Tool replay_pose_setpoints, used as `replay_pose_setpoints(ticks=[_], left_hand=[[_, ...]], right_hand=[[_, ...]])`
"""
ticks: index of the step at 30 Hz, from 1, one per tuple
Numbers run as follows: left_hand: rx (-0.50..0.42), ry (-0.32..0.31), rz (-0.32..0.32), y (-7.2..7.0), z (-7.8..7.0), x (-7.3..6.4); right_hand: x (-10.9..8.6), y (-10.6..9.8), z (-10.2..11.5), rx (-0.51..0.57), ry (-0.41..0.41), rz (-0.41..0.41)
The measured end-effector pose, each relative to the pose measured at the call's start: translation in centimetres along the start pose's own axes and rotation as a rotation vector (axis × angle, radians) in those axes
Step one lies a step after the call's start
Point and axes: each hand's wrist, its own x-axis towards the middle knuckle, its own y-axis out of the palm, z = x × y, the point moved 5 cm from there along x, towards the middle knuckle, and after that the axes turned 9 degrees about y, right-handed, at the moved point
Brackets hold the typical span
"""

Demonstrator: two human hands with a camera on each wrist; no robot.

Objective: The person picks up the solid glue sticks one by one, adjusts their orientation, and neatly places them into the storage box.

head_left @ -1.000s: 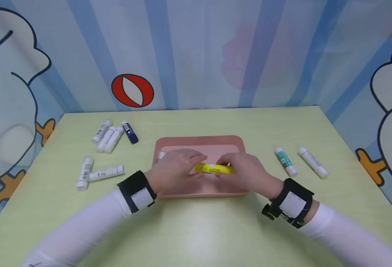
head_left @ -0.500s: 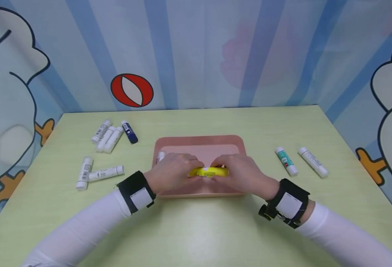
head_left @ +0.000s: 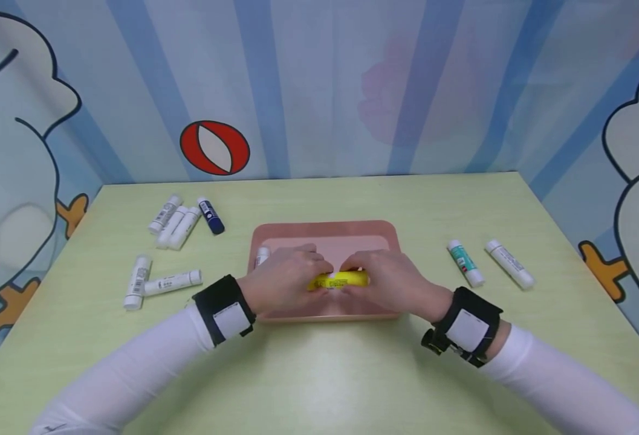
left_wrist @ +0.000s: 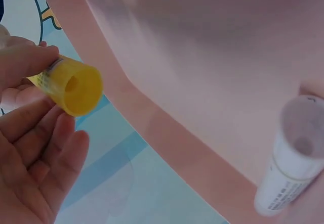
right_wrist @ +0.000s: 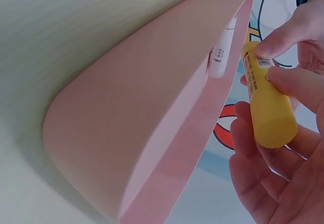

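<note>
Both hands hold a yellow glue stick [head_left: 340, 279] between them, level over the pink tray [head_left: 324, 228]. My left hand [head_left: 286, 273] pinches its left end and my right hand [head_left: 392, 279] grips the right end, thumb [right_wrist: 296, 85] on top and fingers beneath. One end of the yellow tube shows hollow in the left wrist view. Inside the tray, by its left wall, lies a white glue stick [head_left: 262, 256], partly hidden behind the left hand in the head view.
Left of the tray lie several white glue sticks [head_left: 137, 283] and a dark blue one [head_left: 211, 215]. On the right are a green-and-white glue stick [head_left: 466, 263] and a white one [head_left: 509, 264]. A printed cloth wall [head_left: 324, 90] stands behind the pale table [head_left: 330, 374].
My right hand has moved a little left with the yellow glue stick, bringing its left end into the left hand's fingers. Over the last half second the hands have barely shifted.
</note>
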Motion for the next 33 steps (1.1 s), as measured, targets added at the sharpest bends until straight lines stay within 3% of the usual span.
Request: replay_pose_setpoints(ticks=[4, 9, 19, 26, 33], left_hand=[[-0.029, -0.05, 0.034, 0.2, 0.5, 0.0], [-0.119, -0.192, 0.061, 0.5, 1.9, -0.4], [-0.31, -0.405, 0.024, 0.5, 4.4, -1.1], [-0.38, -0.412, -0.026, 0.3, 5.3, -1.3], [-0.389, -0.384, -0.014, 0.2, 5.4, -1.6]], right_hand=[[0.0, -0.3, -0.3, 0.011, 0.014, 0.014], [0.3, -1.0, -2.1, 0.007, 0.112, 0.013], [0.2, -2.1, -7.5, -0.046, 0.279, -0.147], [-0.2, -1.7, -9.6, -0.082, 0.381, -0.127], [-0.2, -0.3, -10.4, 0.008, 0.474, 0.018]])
